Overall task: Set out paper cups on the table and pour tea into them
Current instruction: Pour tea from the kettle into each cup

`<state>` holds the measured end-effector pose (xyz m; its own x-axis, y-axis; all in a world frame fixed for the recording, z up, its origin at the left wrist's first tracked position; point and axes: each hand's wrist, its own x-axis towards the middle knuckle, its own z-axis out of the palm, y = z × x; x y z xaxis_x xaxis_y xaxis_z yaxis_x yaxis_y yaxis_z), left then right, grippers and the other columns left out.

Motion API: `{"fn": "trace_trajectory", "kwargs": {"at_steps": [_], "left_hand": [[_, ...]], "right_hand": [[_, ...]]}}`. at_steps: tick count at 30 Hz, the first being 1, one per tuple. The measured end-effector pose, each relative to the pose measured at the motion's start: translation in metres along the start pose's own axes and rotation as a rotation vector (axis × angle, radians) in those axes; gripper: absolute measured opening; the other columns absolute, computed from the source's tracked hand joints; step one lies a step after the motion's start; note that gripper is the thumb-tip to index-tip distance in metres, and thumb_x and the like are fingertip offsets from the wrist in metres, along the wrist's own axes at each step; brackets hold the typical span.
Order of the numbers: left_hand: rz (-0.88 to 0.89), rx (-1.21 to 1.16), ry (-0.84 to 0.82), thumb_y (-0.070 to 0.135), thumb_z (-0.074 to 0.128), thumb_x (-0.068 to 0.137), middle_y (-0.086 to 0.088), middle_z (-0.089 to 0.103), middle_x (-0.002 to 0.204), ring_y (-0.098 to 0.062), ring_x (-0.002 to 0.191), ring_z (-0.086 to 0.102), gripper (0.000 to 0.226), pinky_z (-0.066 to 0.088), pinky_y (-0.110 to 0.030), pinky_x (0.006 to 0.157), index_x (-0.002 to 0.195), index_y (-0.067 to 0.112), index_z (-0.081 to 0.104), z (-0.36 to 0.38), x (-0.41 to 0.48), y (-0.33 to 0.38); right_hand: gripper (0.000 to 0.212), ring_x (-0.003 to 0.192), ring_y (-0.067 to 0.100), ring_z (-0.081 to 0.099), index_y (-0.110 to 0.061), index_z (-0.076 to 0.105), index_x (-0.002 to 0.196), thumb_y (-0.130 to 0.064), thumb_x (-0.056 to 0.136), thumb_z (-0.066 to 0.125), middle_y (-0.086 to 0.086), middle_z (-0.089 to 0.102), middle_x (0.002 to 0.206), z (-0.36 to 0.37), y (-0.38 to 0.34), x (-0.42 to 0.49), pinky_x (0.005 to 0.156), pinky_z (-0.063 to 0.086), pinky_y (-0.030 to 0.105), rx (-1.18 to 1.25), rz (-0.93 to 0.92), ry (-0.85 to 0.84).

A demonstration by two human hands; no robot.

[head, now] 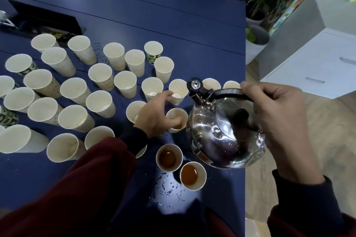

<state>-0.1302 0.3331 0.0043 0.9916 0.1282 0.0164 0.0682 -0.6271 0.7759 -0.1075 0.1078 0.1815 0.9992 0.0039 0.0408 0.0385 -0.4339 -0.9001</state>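
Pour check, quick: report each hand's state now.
Left hand: holds a paper cup by its rim.
Right hand: grips the kettle by its handle.

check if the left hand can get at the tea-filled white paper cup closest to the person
Probably yes, once freed: the left hand grips another paper cup, and the nearest tea-filled white paper cup stands close by, only its filled neighbour between. The shiny steel kettle hangs aside.

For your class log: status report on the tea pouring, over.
Left hand holds cup, little tea in it. Right hand grips kettle. Two near cups filled. Spill on table.
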Motion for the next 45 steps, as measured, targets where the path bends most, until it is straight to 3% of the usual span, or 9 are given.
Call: {"fn": "trace_trajectory", "kwargs": {"at_steps": [2,5,10,15,21,26,32,39,45], "left_hand": [[0.003,0.006,0.038,0.041,0.073,0.068,-0.004,0.063,0.12,-0.022,0.111,0.06,0.072,0.052,-0.043,0.093,0.131,0.012,0.054,-0.005,0.012,0.003],[-0.041,0.158,0.07,0.037,0.071,0.077,-0.008,0.06,0.123,-0.029,0.113,0.058,0.061,0.049,-0.043,0.089,0.13,0.012,0.053,-0.012,0.038,0.012],[-0.066,0.518,-0.087,0.048,0.074,0.078,-0.012,0.052,0.129,-0.035,0.111,0.058,0.077,0.042,-0.04,0.074,0.136,0.01,0.04,-0.009,0.076,0.025],[-0.033,0.601,-0.139,0.046,0.073,0.079,-0.014,0.057,0.118,-0.035,0.102,0.061,0.057,0.04,-0.037,0.067,0.116,0.008,0.051,0.003,0.091,0.02],[-0.019,0.432,-0.154,0.05,0.077,0.073,-0.006,0.06,0.106,-0.03,0.094,0.062,0.054,0.043,-0.037,0.069,0.107,0.014,0.056,0.014,0.085,0.019],[-0.052,0.283,-0.238,0.054,0.084,0.066,-0.005,0.054,0.137,-0.027,0.123,0.052,0.095,0.043,-0.04,0.1,0.144,0.016,0.045,0.019,0.075,0.019],[-0.032,0.238,-0.169,0.046,0.085,0.066,-0.002,0.06,0.114,-0.024,0.102,0.058,0.068,0.044,-0.034,0.083,0.123,0.02,0.06,0.022,0.07,0.02],[-0.032,0.207,-0.161,0.047,0.085,0.066,-0.002,0.06,0.109,-0.024,0.098,0.058,0.064,0.049,-0.041,0.085,0.119,0.02,0.062,0.022,0.069,0.018],[-0.022,0.179,-0.134,0.048,0.085,0.064,-0.002,0.061,0.107,-0.022,0.096,0.059,0.066,0.049,-0.04,0.084,0.12,0.021,0.063,0.024,0.067,0.014]], "right_hand": [[0.049,0.048,0.01,0.029,-0.006,0.051,0.051,-0.027,0.091,0.07,-0.005,0.031,0.046,-0.001,-0.004,0.004,0.05,0.028,0.025,0.012,0.017,0.029],[0.052,0.048,0.013,0.028,-0.014,0.044,0.047,-0.029,0.091,0.066,-0.009,0.029,0.045,0.003,-0.008,0.013,0.053,0.029,0.03,0.022,0.025,0.025],[0.051,0.049,0.013,0.029,-0.008,0.045,0.052,-0.033,0.092,0.065,-0.008,0.028,0.045,0.006,-0.008,0.025,0.054,0.029,0.029,-0.097,-0.027,0.047],[0.055,0.053,0.014,0.028,0.008,0.045,0.062,-0.032,0.093,0.064,0.005,0.028,0.052,0.001,-0.006,0.036,0.053,0.029,0.029,-0.165,-0.083,0.064],[0.052,0.051,0.015,0.034,0.003,0.052,0.061,-0.038,0.091,0.066,0.003,0.033,0.049,-0.003,-0.002,0.042,0.055,0.035,0.031,-0.171,-0.017,0.055],[0.048,0.045,0.009,0.036,-0.006,0.054,0.055,-0.037,0.089,0.071,-0.008,0.037,0.043,-0.004,0.006,0.039,0.054,0.033,0.027,-0.176,0.032,0.041],[0.044,0.046,0.009,0.039,-0.004,0.064,0.061,-0.038,0.088,0.073,0.002,0.044,0.045,0.002,0.008,0.037,0.054,0.035,0.027,-0.249,0.003,0.01],[0.045,0.061,0.028,0.048,0.002,0.065,0.069,-0.038,0.087,0.073,0.019,0.056,0.065,0.006,0.008,0.036,0.051,0.034,0.026,-0.309,-0.025,-0.022],[0.045,0.062,0.027,0.05,0.002,0.065,0.068,-0.039,0.088,0.072,0.016,0.055,0.062,0.007,0.009,0.037,0.048,0.033,0.022,-0.318,-0.009,-0.029]]}}
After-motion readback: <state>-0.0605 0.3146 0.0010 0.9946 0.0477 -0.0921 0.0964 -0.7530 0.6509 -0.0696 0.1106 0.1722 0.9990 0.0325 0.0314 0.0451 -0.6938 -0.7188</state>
